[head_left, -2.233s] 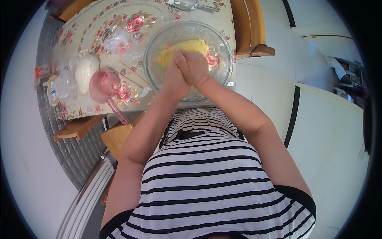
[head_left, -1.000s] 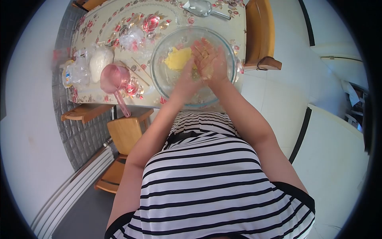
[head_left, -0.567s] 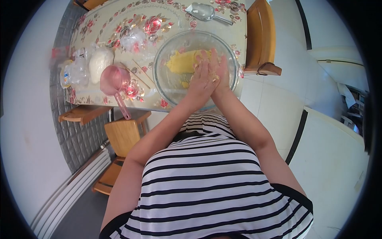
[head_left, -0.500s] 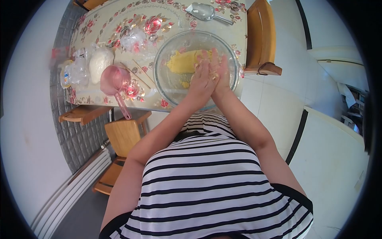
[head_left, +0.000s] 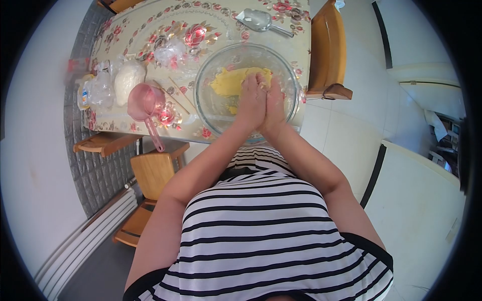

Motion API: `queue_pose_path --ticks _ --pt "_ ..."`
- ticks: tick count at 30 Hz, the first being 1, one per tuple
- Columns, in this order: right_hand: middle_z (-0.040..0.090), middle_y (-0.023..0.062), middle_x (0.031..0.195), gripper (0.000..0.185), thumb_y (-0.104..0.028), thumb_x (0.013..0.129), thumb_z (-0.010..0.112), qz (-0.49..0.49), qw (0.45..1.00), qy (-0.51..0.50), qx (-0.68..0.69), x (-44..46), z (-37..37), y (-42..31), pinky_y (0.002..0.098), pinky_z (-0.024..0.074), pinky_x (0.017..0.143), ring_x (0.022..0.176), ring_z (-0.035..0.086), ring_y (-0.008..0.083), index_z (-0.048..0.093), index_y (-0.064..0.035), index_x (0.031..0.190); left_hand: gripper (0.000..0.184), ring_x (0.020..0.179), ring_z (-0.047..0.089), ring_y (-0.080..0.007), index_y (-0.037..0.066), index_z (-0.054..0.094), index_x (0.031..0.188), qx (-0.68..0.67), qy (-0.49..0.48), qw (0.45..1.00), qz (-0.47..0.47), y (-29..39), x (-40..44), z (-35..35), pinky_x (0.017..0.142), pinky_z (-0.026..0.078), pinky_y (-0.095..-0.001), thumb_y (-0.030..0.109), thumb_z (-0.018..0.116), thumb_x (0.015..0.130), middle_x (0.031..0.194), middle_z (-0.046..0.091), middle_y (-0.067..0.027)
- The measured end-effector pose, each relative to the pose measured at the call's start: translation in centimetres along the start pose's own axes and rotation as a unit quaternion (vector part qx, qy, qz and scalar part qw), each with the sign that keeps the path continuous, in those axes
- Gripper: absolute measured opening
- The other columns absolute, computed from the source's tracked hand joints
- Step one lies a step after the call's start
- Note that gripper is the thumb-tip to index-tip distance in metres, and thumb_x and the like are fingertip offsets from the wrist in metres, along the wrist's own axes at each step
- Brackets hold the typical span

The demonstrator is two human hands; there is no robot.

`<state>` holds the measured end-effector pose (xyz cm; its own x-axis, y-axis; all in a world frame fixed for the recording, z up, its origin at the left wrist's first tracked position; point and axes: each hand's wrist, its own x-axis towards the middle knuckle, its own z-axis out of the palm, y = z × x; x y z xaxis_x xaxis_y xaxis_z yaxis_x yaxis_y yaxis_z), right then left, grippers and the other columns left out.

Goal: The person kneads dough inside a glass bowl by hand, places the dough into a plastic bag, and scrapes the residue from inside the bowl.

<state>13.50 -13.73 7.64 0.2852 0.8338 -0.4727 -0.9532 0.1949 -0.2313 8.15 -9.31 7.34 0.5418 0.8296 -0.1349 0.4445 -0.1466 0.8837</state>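
Observation:
A smooth lump of yellow dough [head_left: 228,83] lies in the large clear glass bowl [head_left: 199,108], with a smaller piece just below it. My left hand [head_left: 252,103] and my right hand [head_left: 273,106] are pressed side by side over the bowl's right half. Their fingers are closed and point away from me, over the dough's right end. Small dough bits show between the fingertips. The palms are hidden, and whether the fingertips touch the main lump is hard to tell.
Left of the bowl, the flowered table [head_left: 115,120] holds a pink ladle [head_left: 145,102], two thin sticks [head_left: 176,95], a pale dough mass [head_left: 129,80] and crumpled plastic [head_left: 170,52]. A clear scoop [head_left: 258,20] lies behind the bowl. Wooden chairs [head_left: 329,50] stand around.
My hands were clasped, then moved apart and came together again at the bowl's right side. Since the last earlier frame, the spread right fingers have drawn together beside my left hand.

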Motion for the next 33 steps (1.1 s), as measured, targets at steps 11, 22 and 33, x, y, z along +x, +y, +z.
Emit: queue_pose_path --ticks 11,22,33 --pt "0.047 0.0078 0.146 0.051 -0.035 0.107 0.040 -0.098 0.959 0.038 -0.262 -1.6 2.1 2.3 0.0314 0.0303 0.114 0.135 0.043 0.0192 0.041 -0.0032 0.146 0.059 0.142 0.033 -0.0254 0.004 0.028 0.153 -0.374 -0.037 0.907 -0.192 4.7 -1.6 -2.1 0.117 0.026 -0.0358 0.039 0.035 0.107 0.155 0.033 -0.0146" --pt "0.045 0.0125 0.148 0.055 -0.038 0.106 0.039 -0.323 0.729 -0.152 -0.584 6.1 -3.3 0.2 0.0385 0.0293 0.116 0.135 0.043 0.0265 0.040 -0.0012 0.147 0.039 0.126 0.050 -0.0173 0.005 0.045 0.142 -0.379 -0.095 0.911 -0.129 1.2 -3.0 -3.9 0.108 0.040 -0.0296 0.021 0.043 0.106 0.133 0.054 -0.0053" --pt "0.062 0.0097 0.106 0.038 -0.035 0.105 0.047 -0.084 0.965 -0.055 -0.241 1.6 -0.1 0.5 0.0292 0.0540 0.079 0.093 0.064 0.0161 0.055 -0.0022 0.121 0.041 0.120 0.059 -0.0201 0.001 0.047 0.138 -0.708 -0.033 0.675 -0.204 -2.3 -1.7 -2.3 0.107 0.047 -0.0309 -0.004 0.047 0.097 0.132 0.057 -0.0096"
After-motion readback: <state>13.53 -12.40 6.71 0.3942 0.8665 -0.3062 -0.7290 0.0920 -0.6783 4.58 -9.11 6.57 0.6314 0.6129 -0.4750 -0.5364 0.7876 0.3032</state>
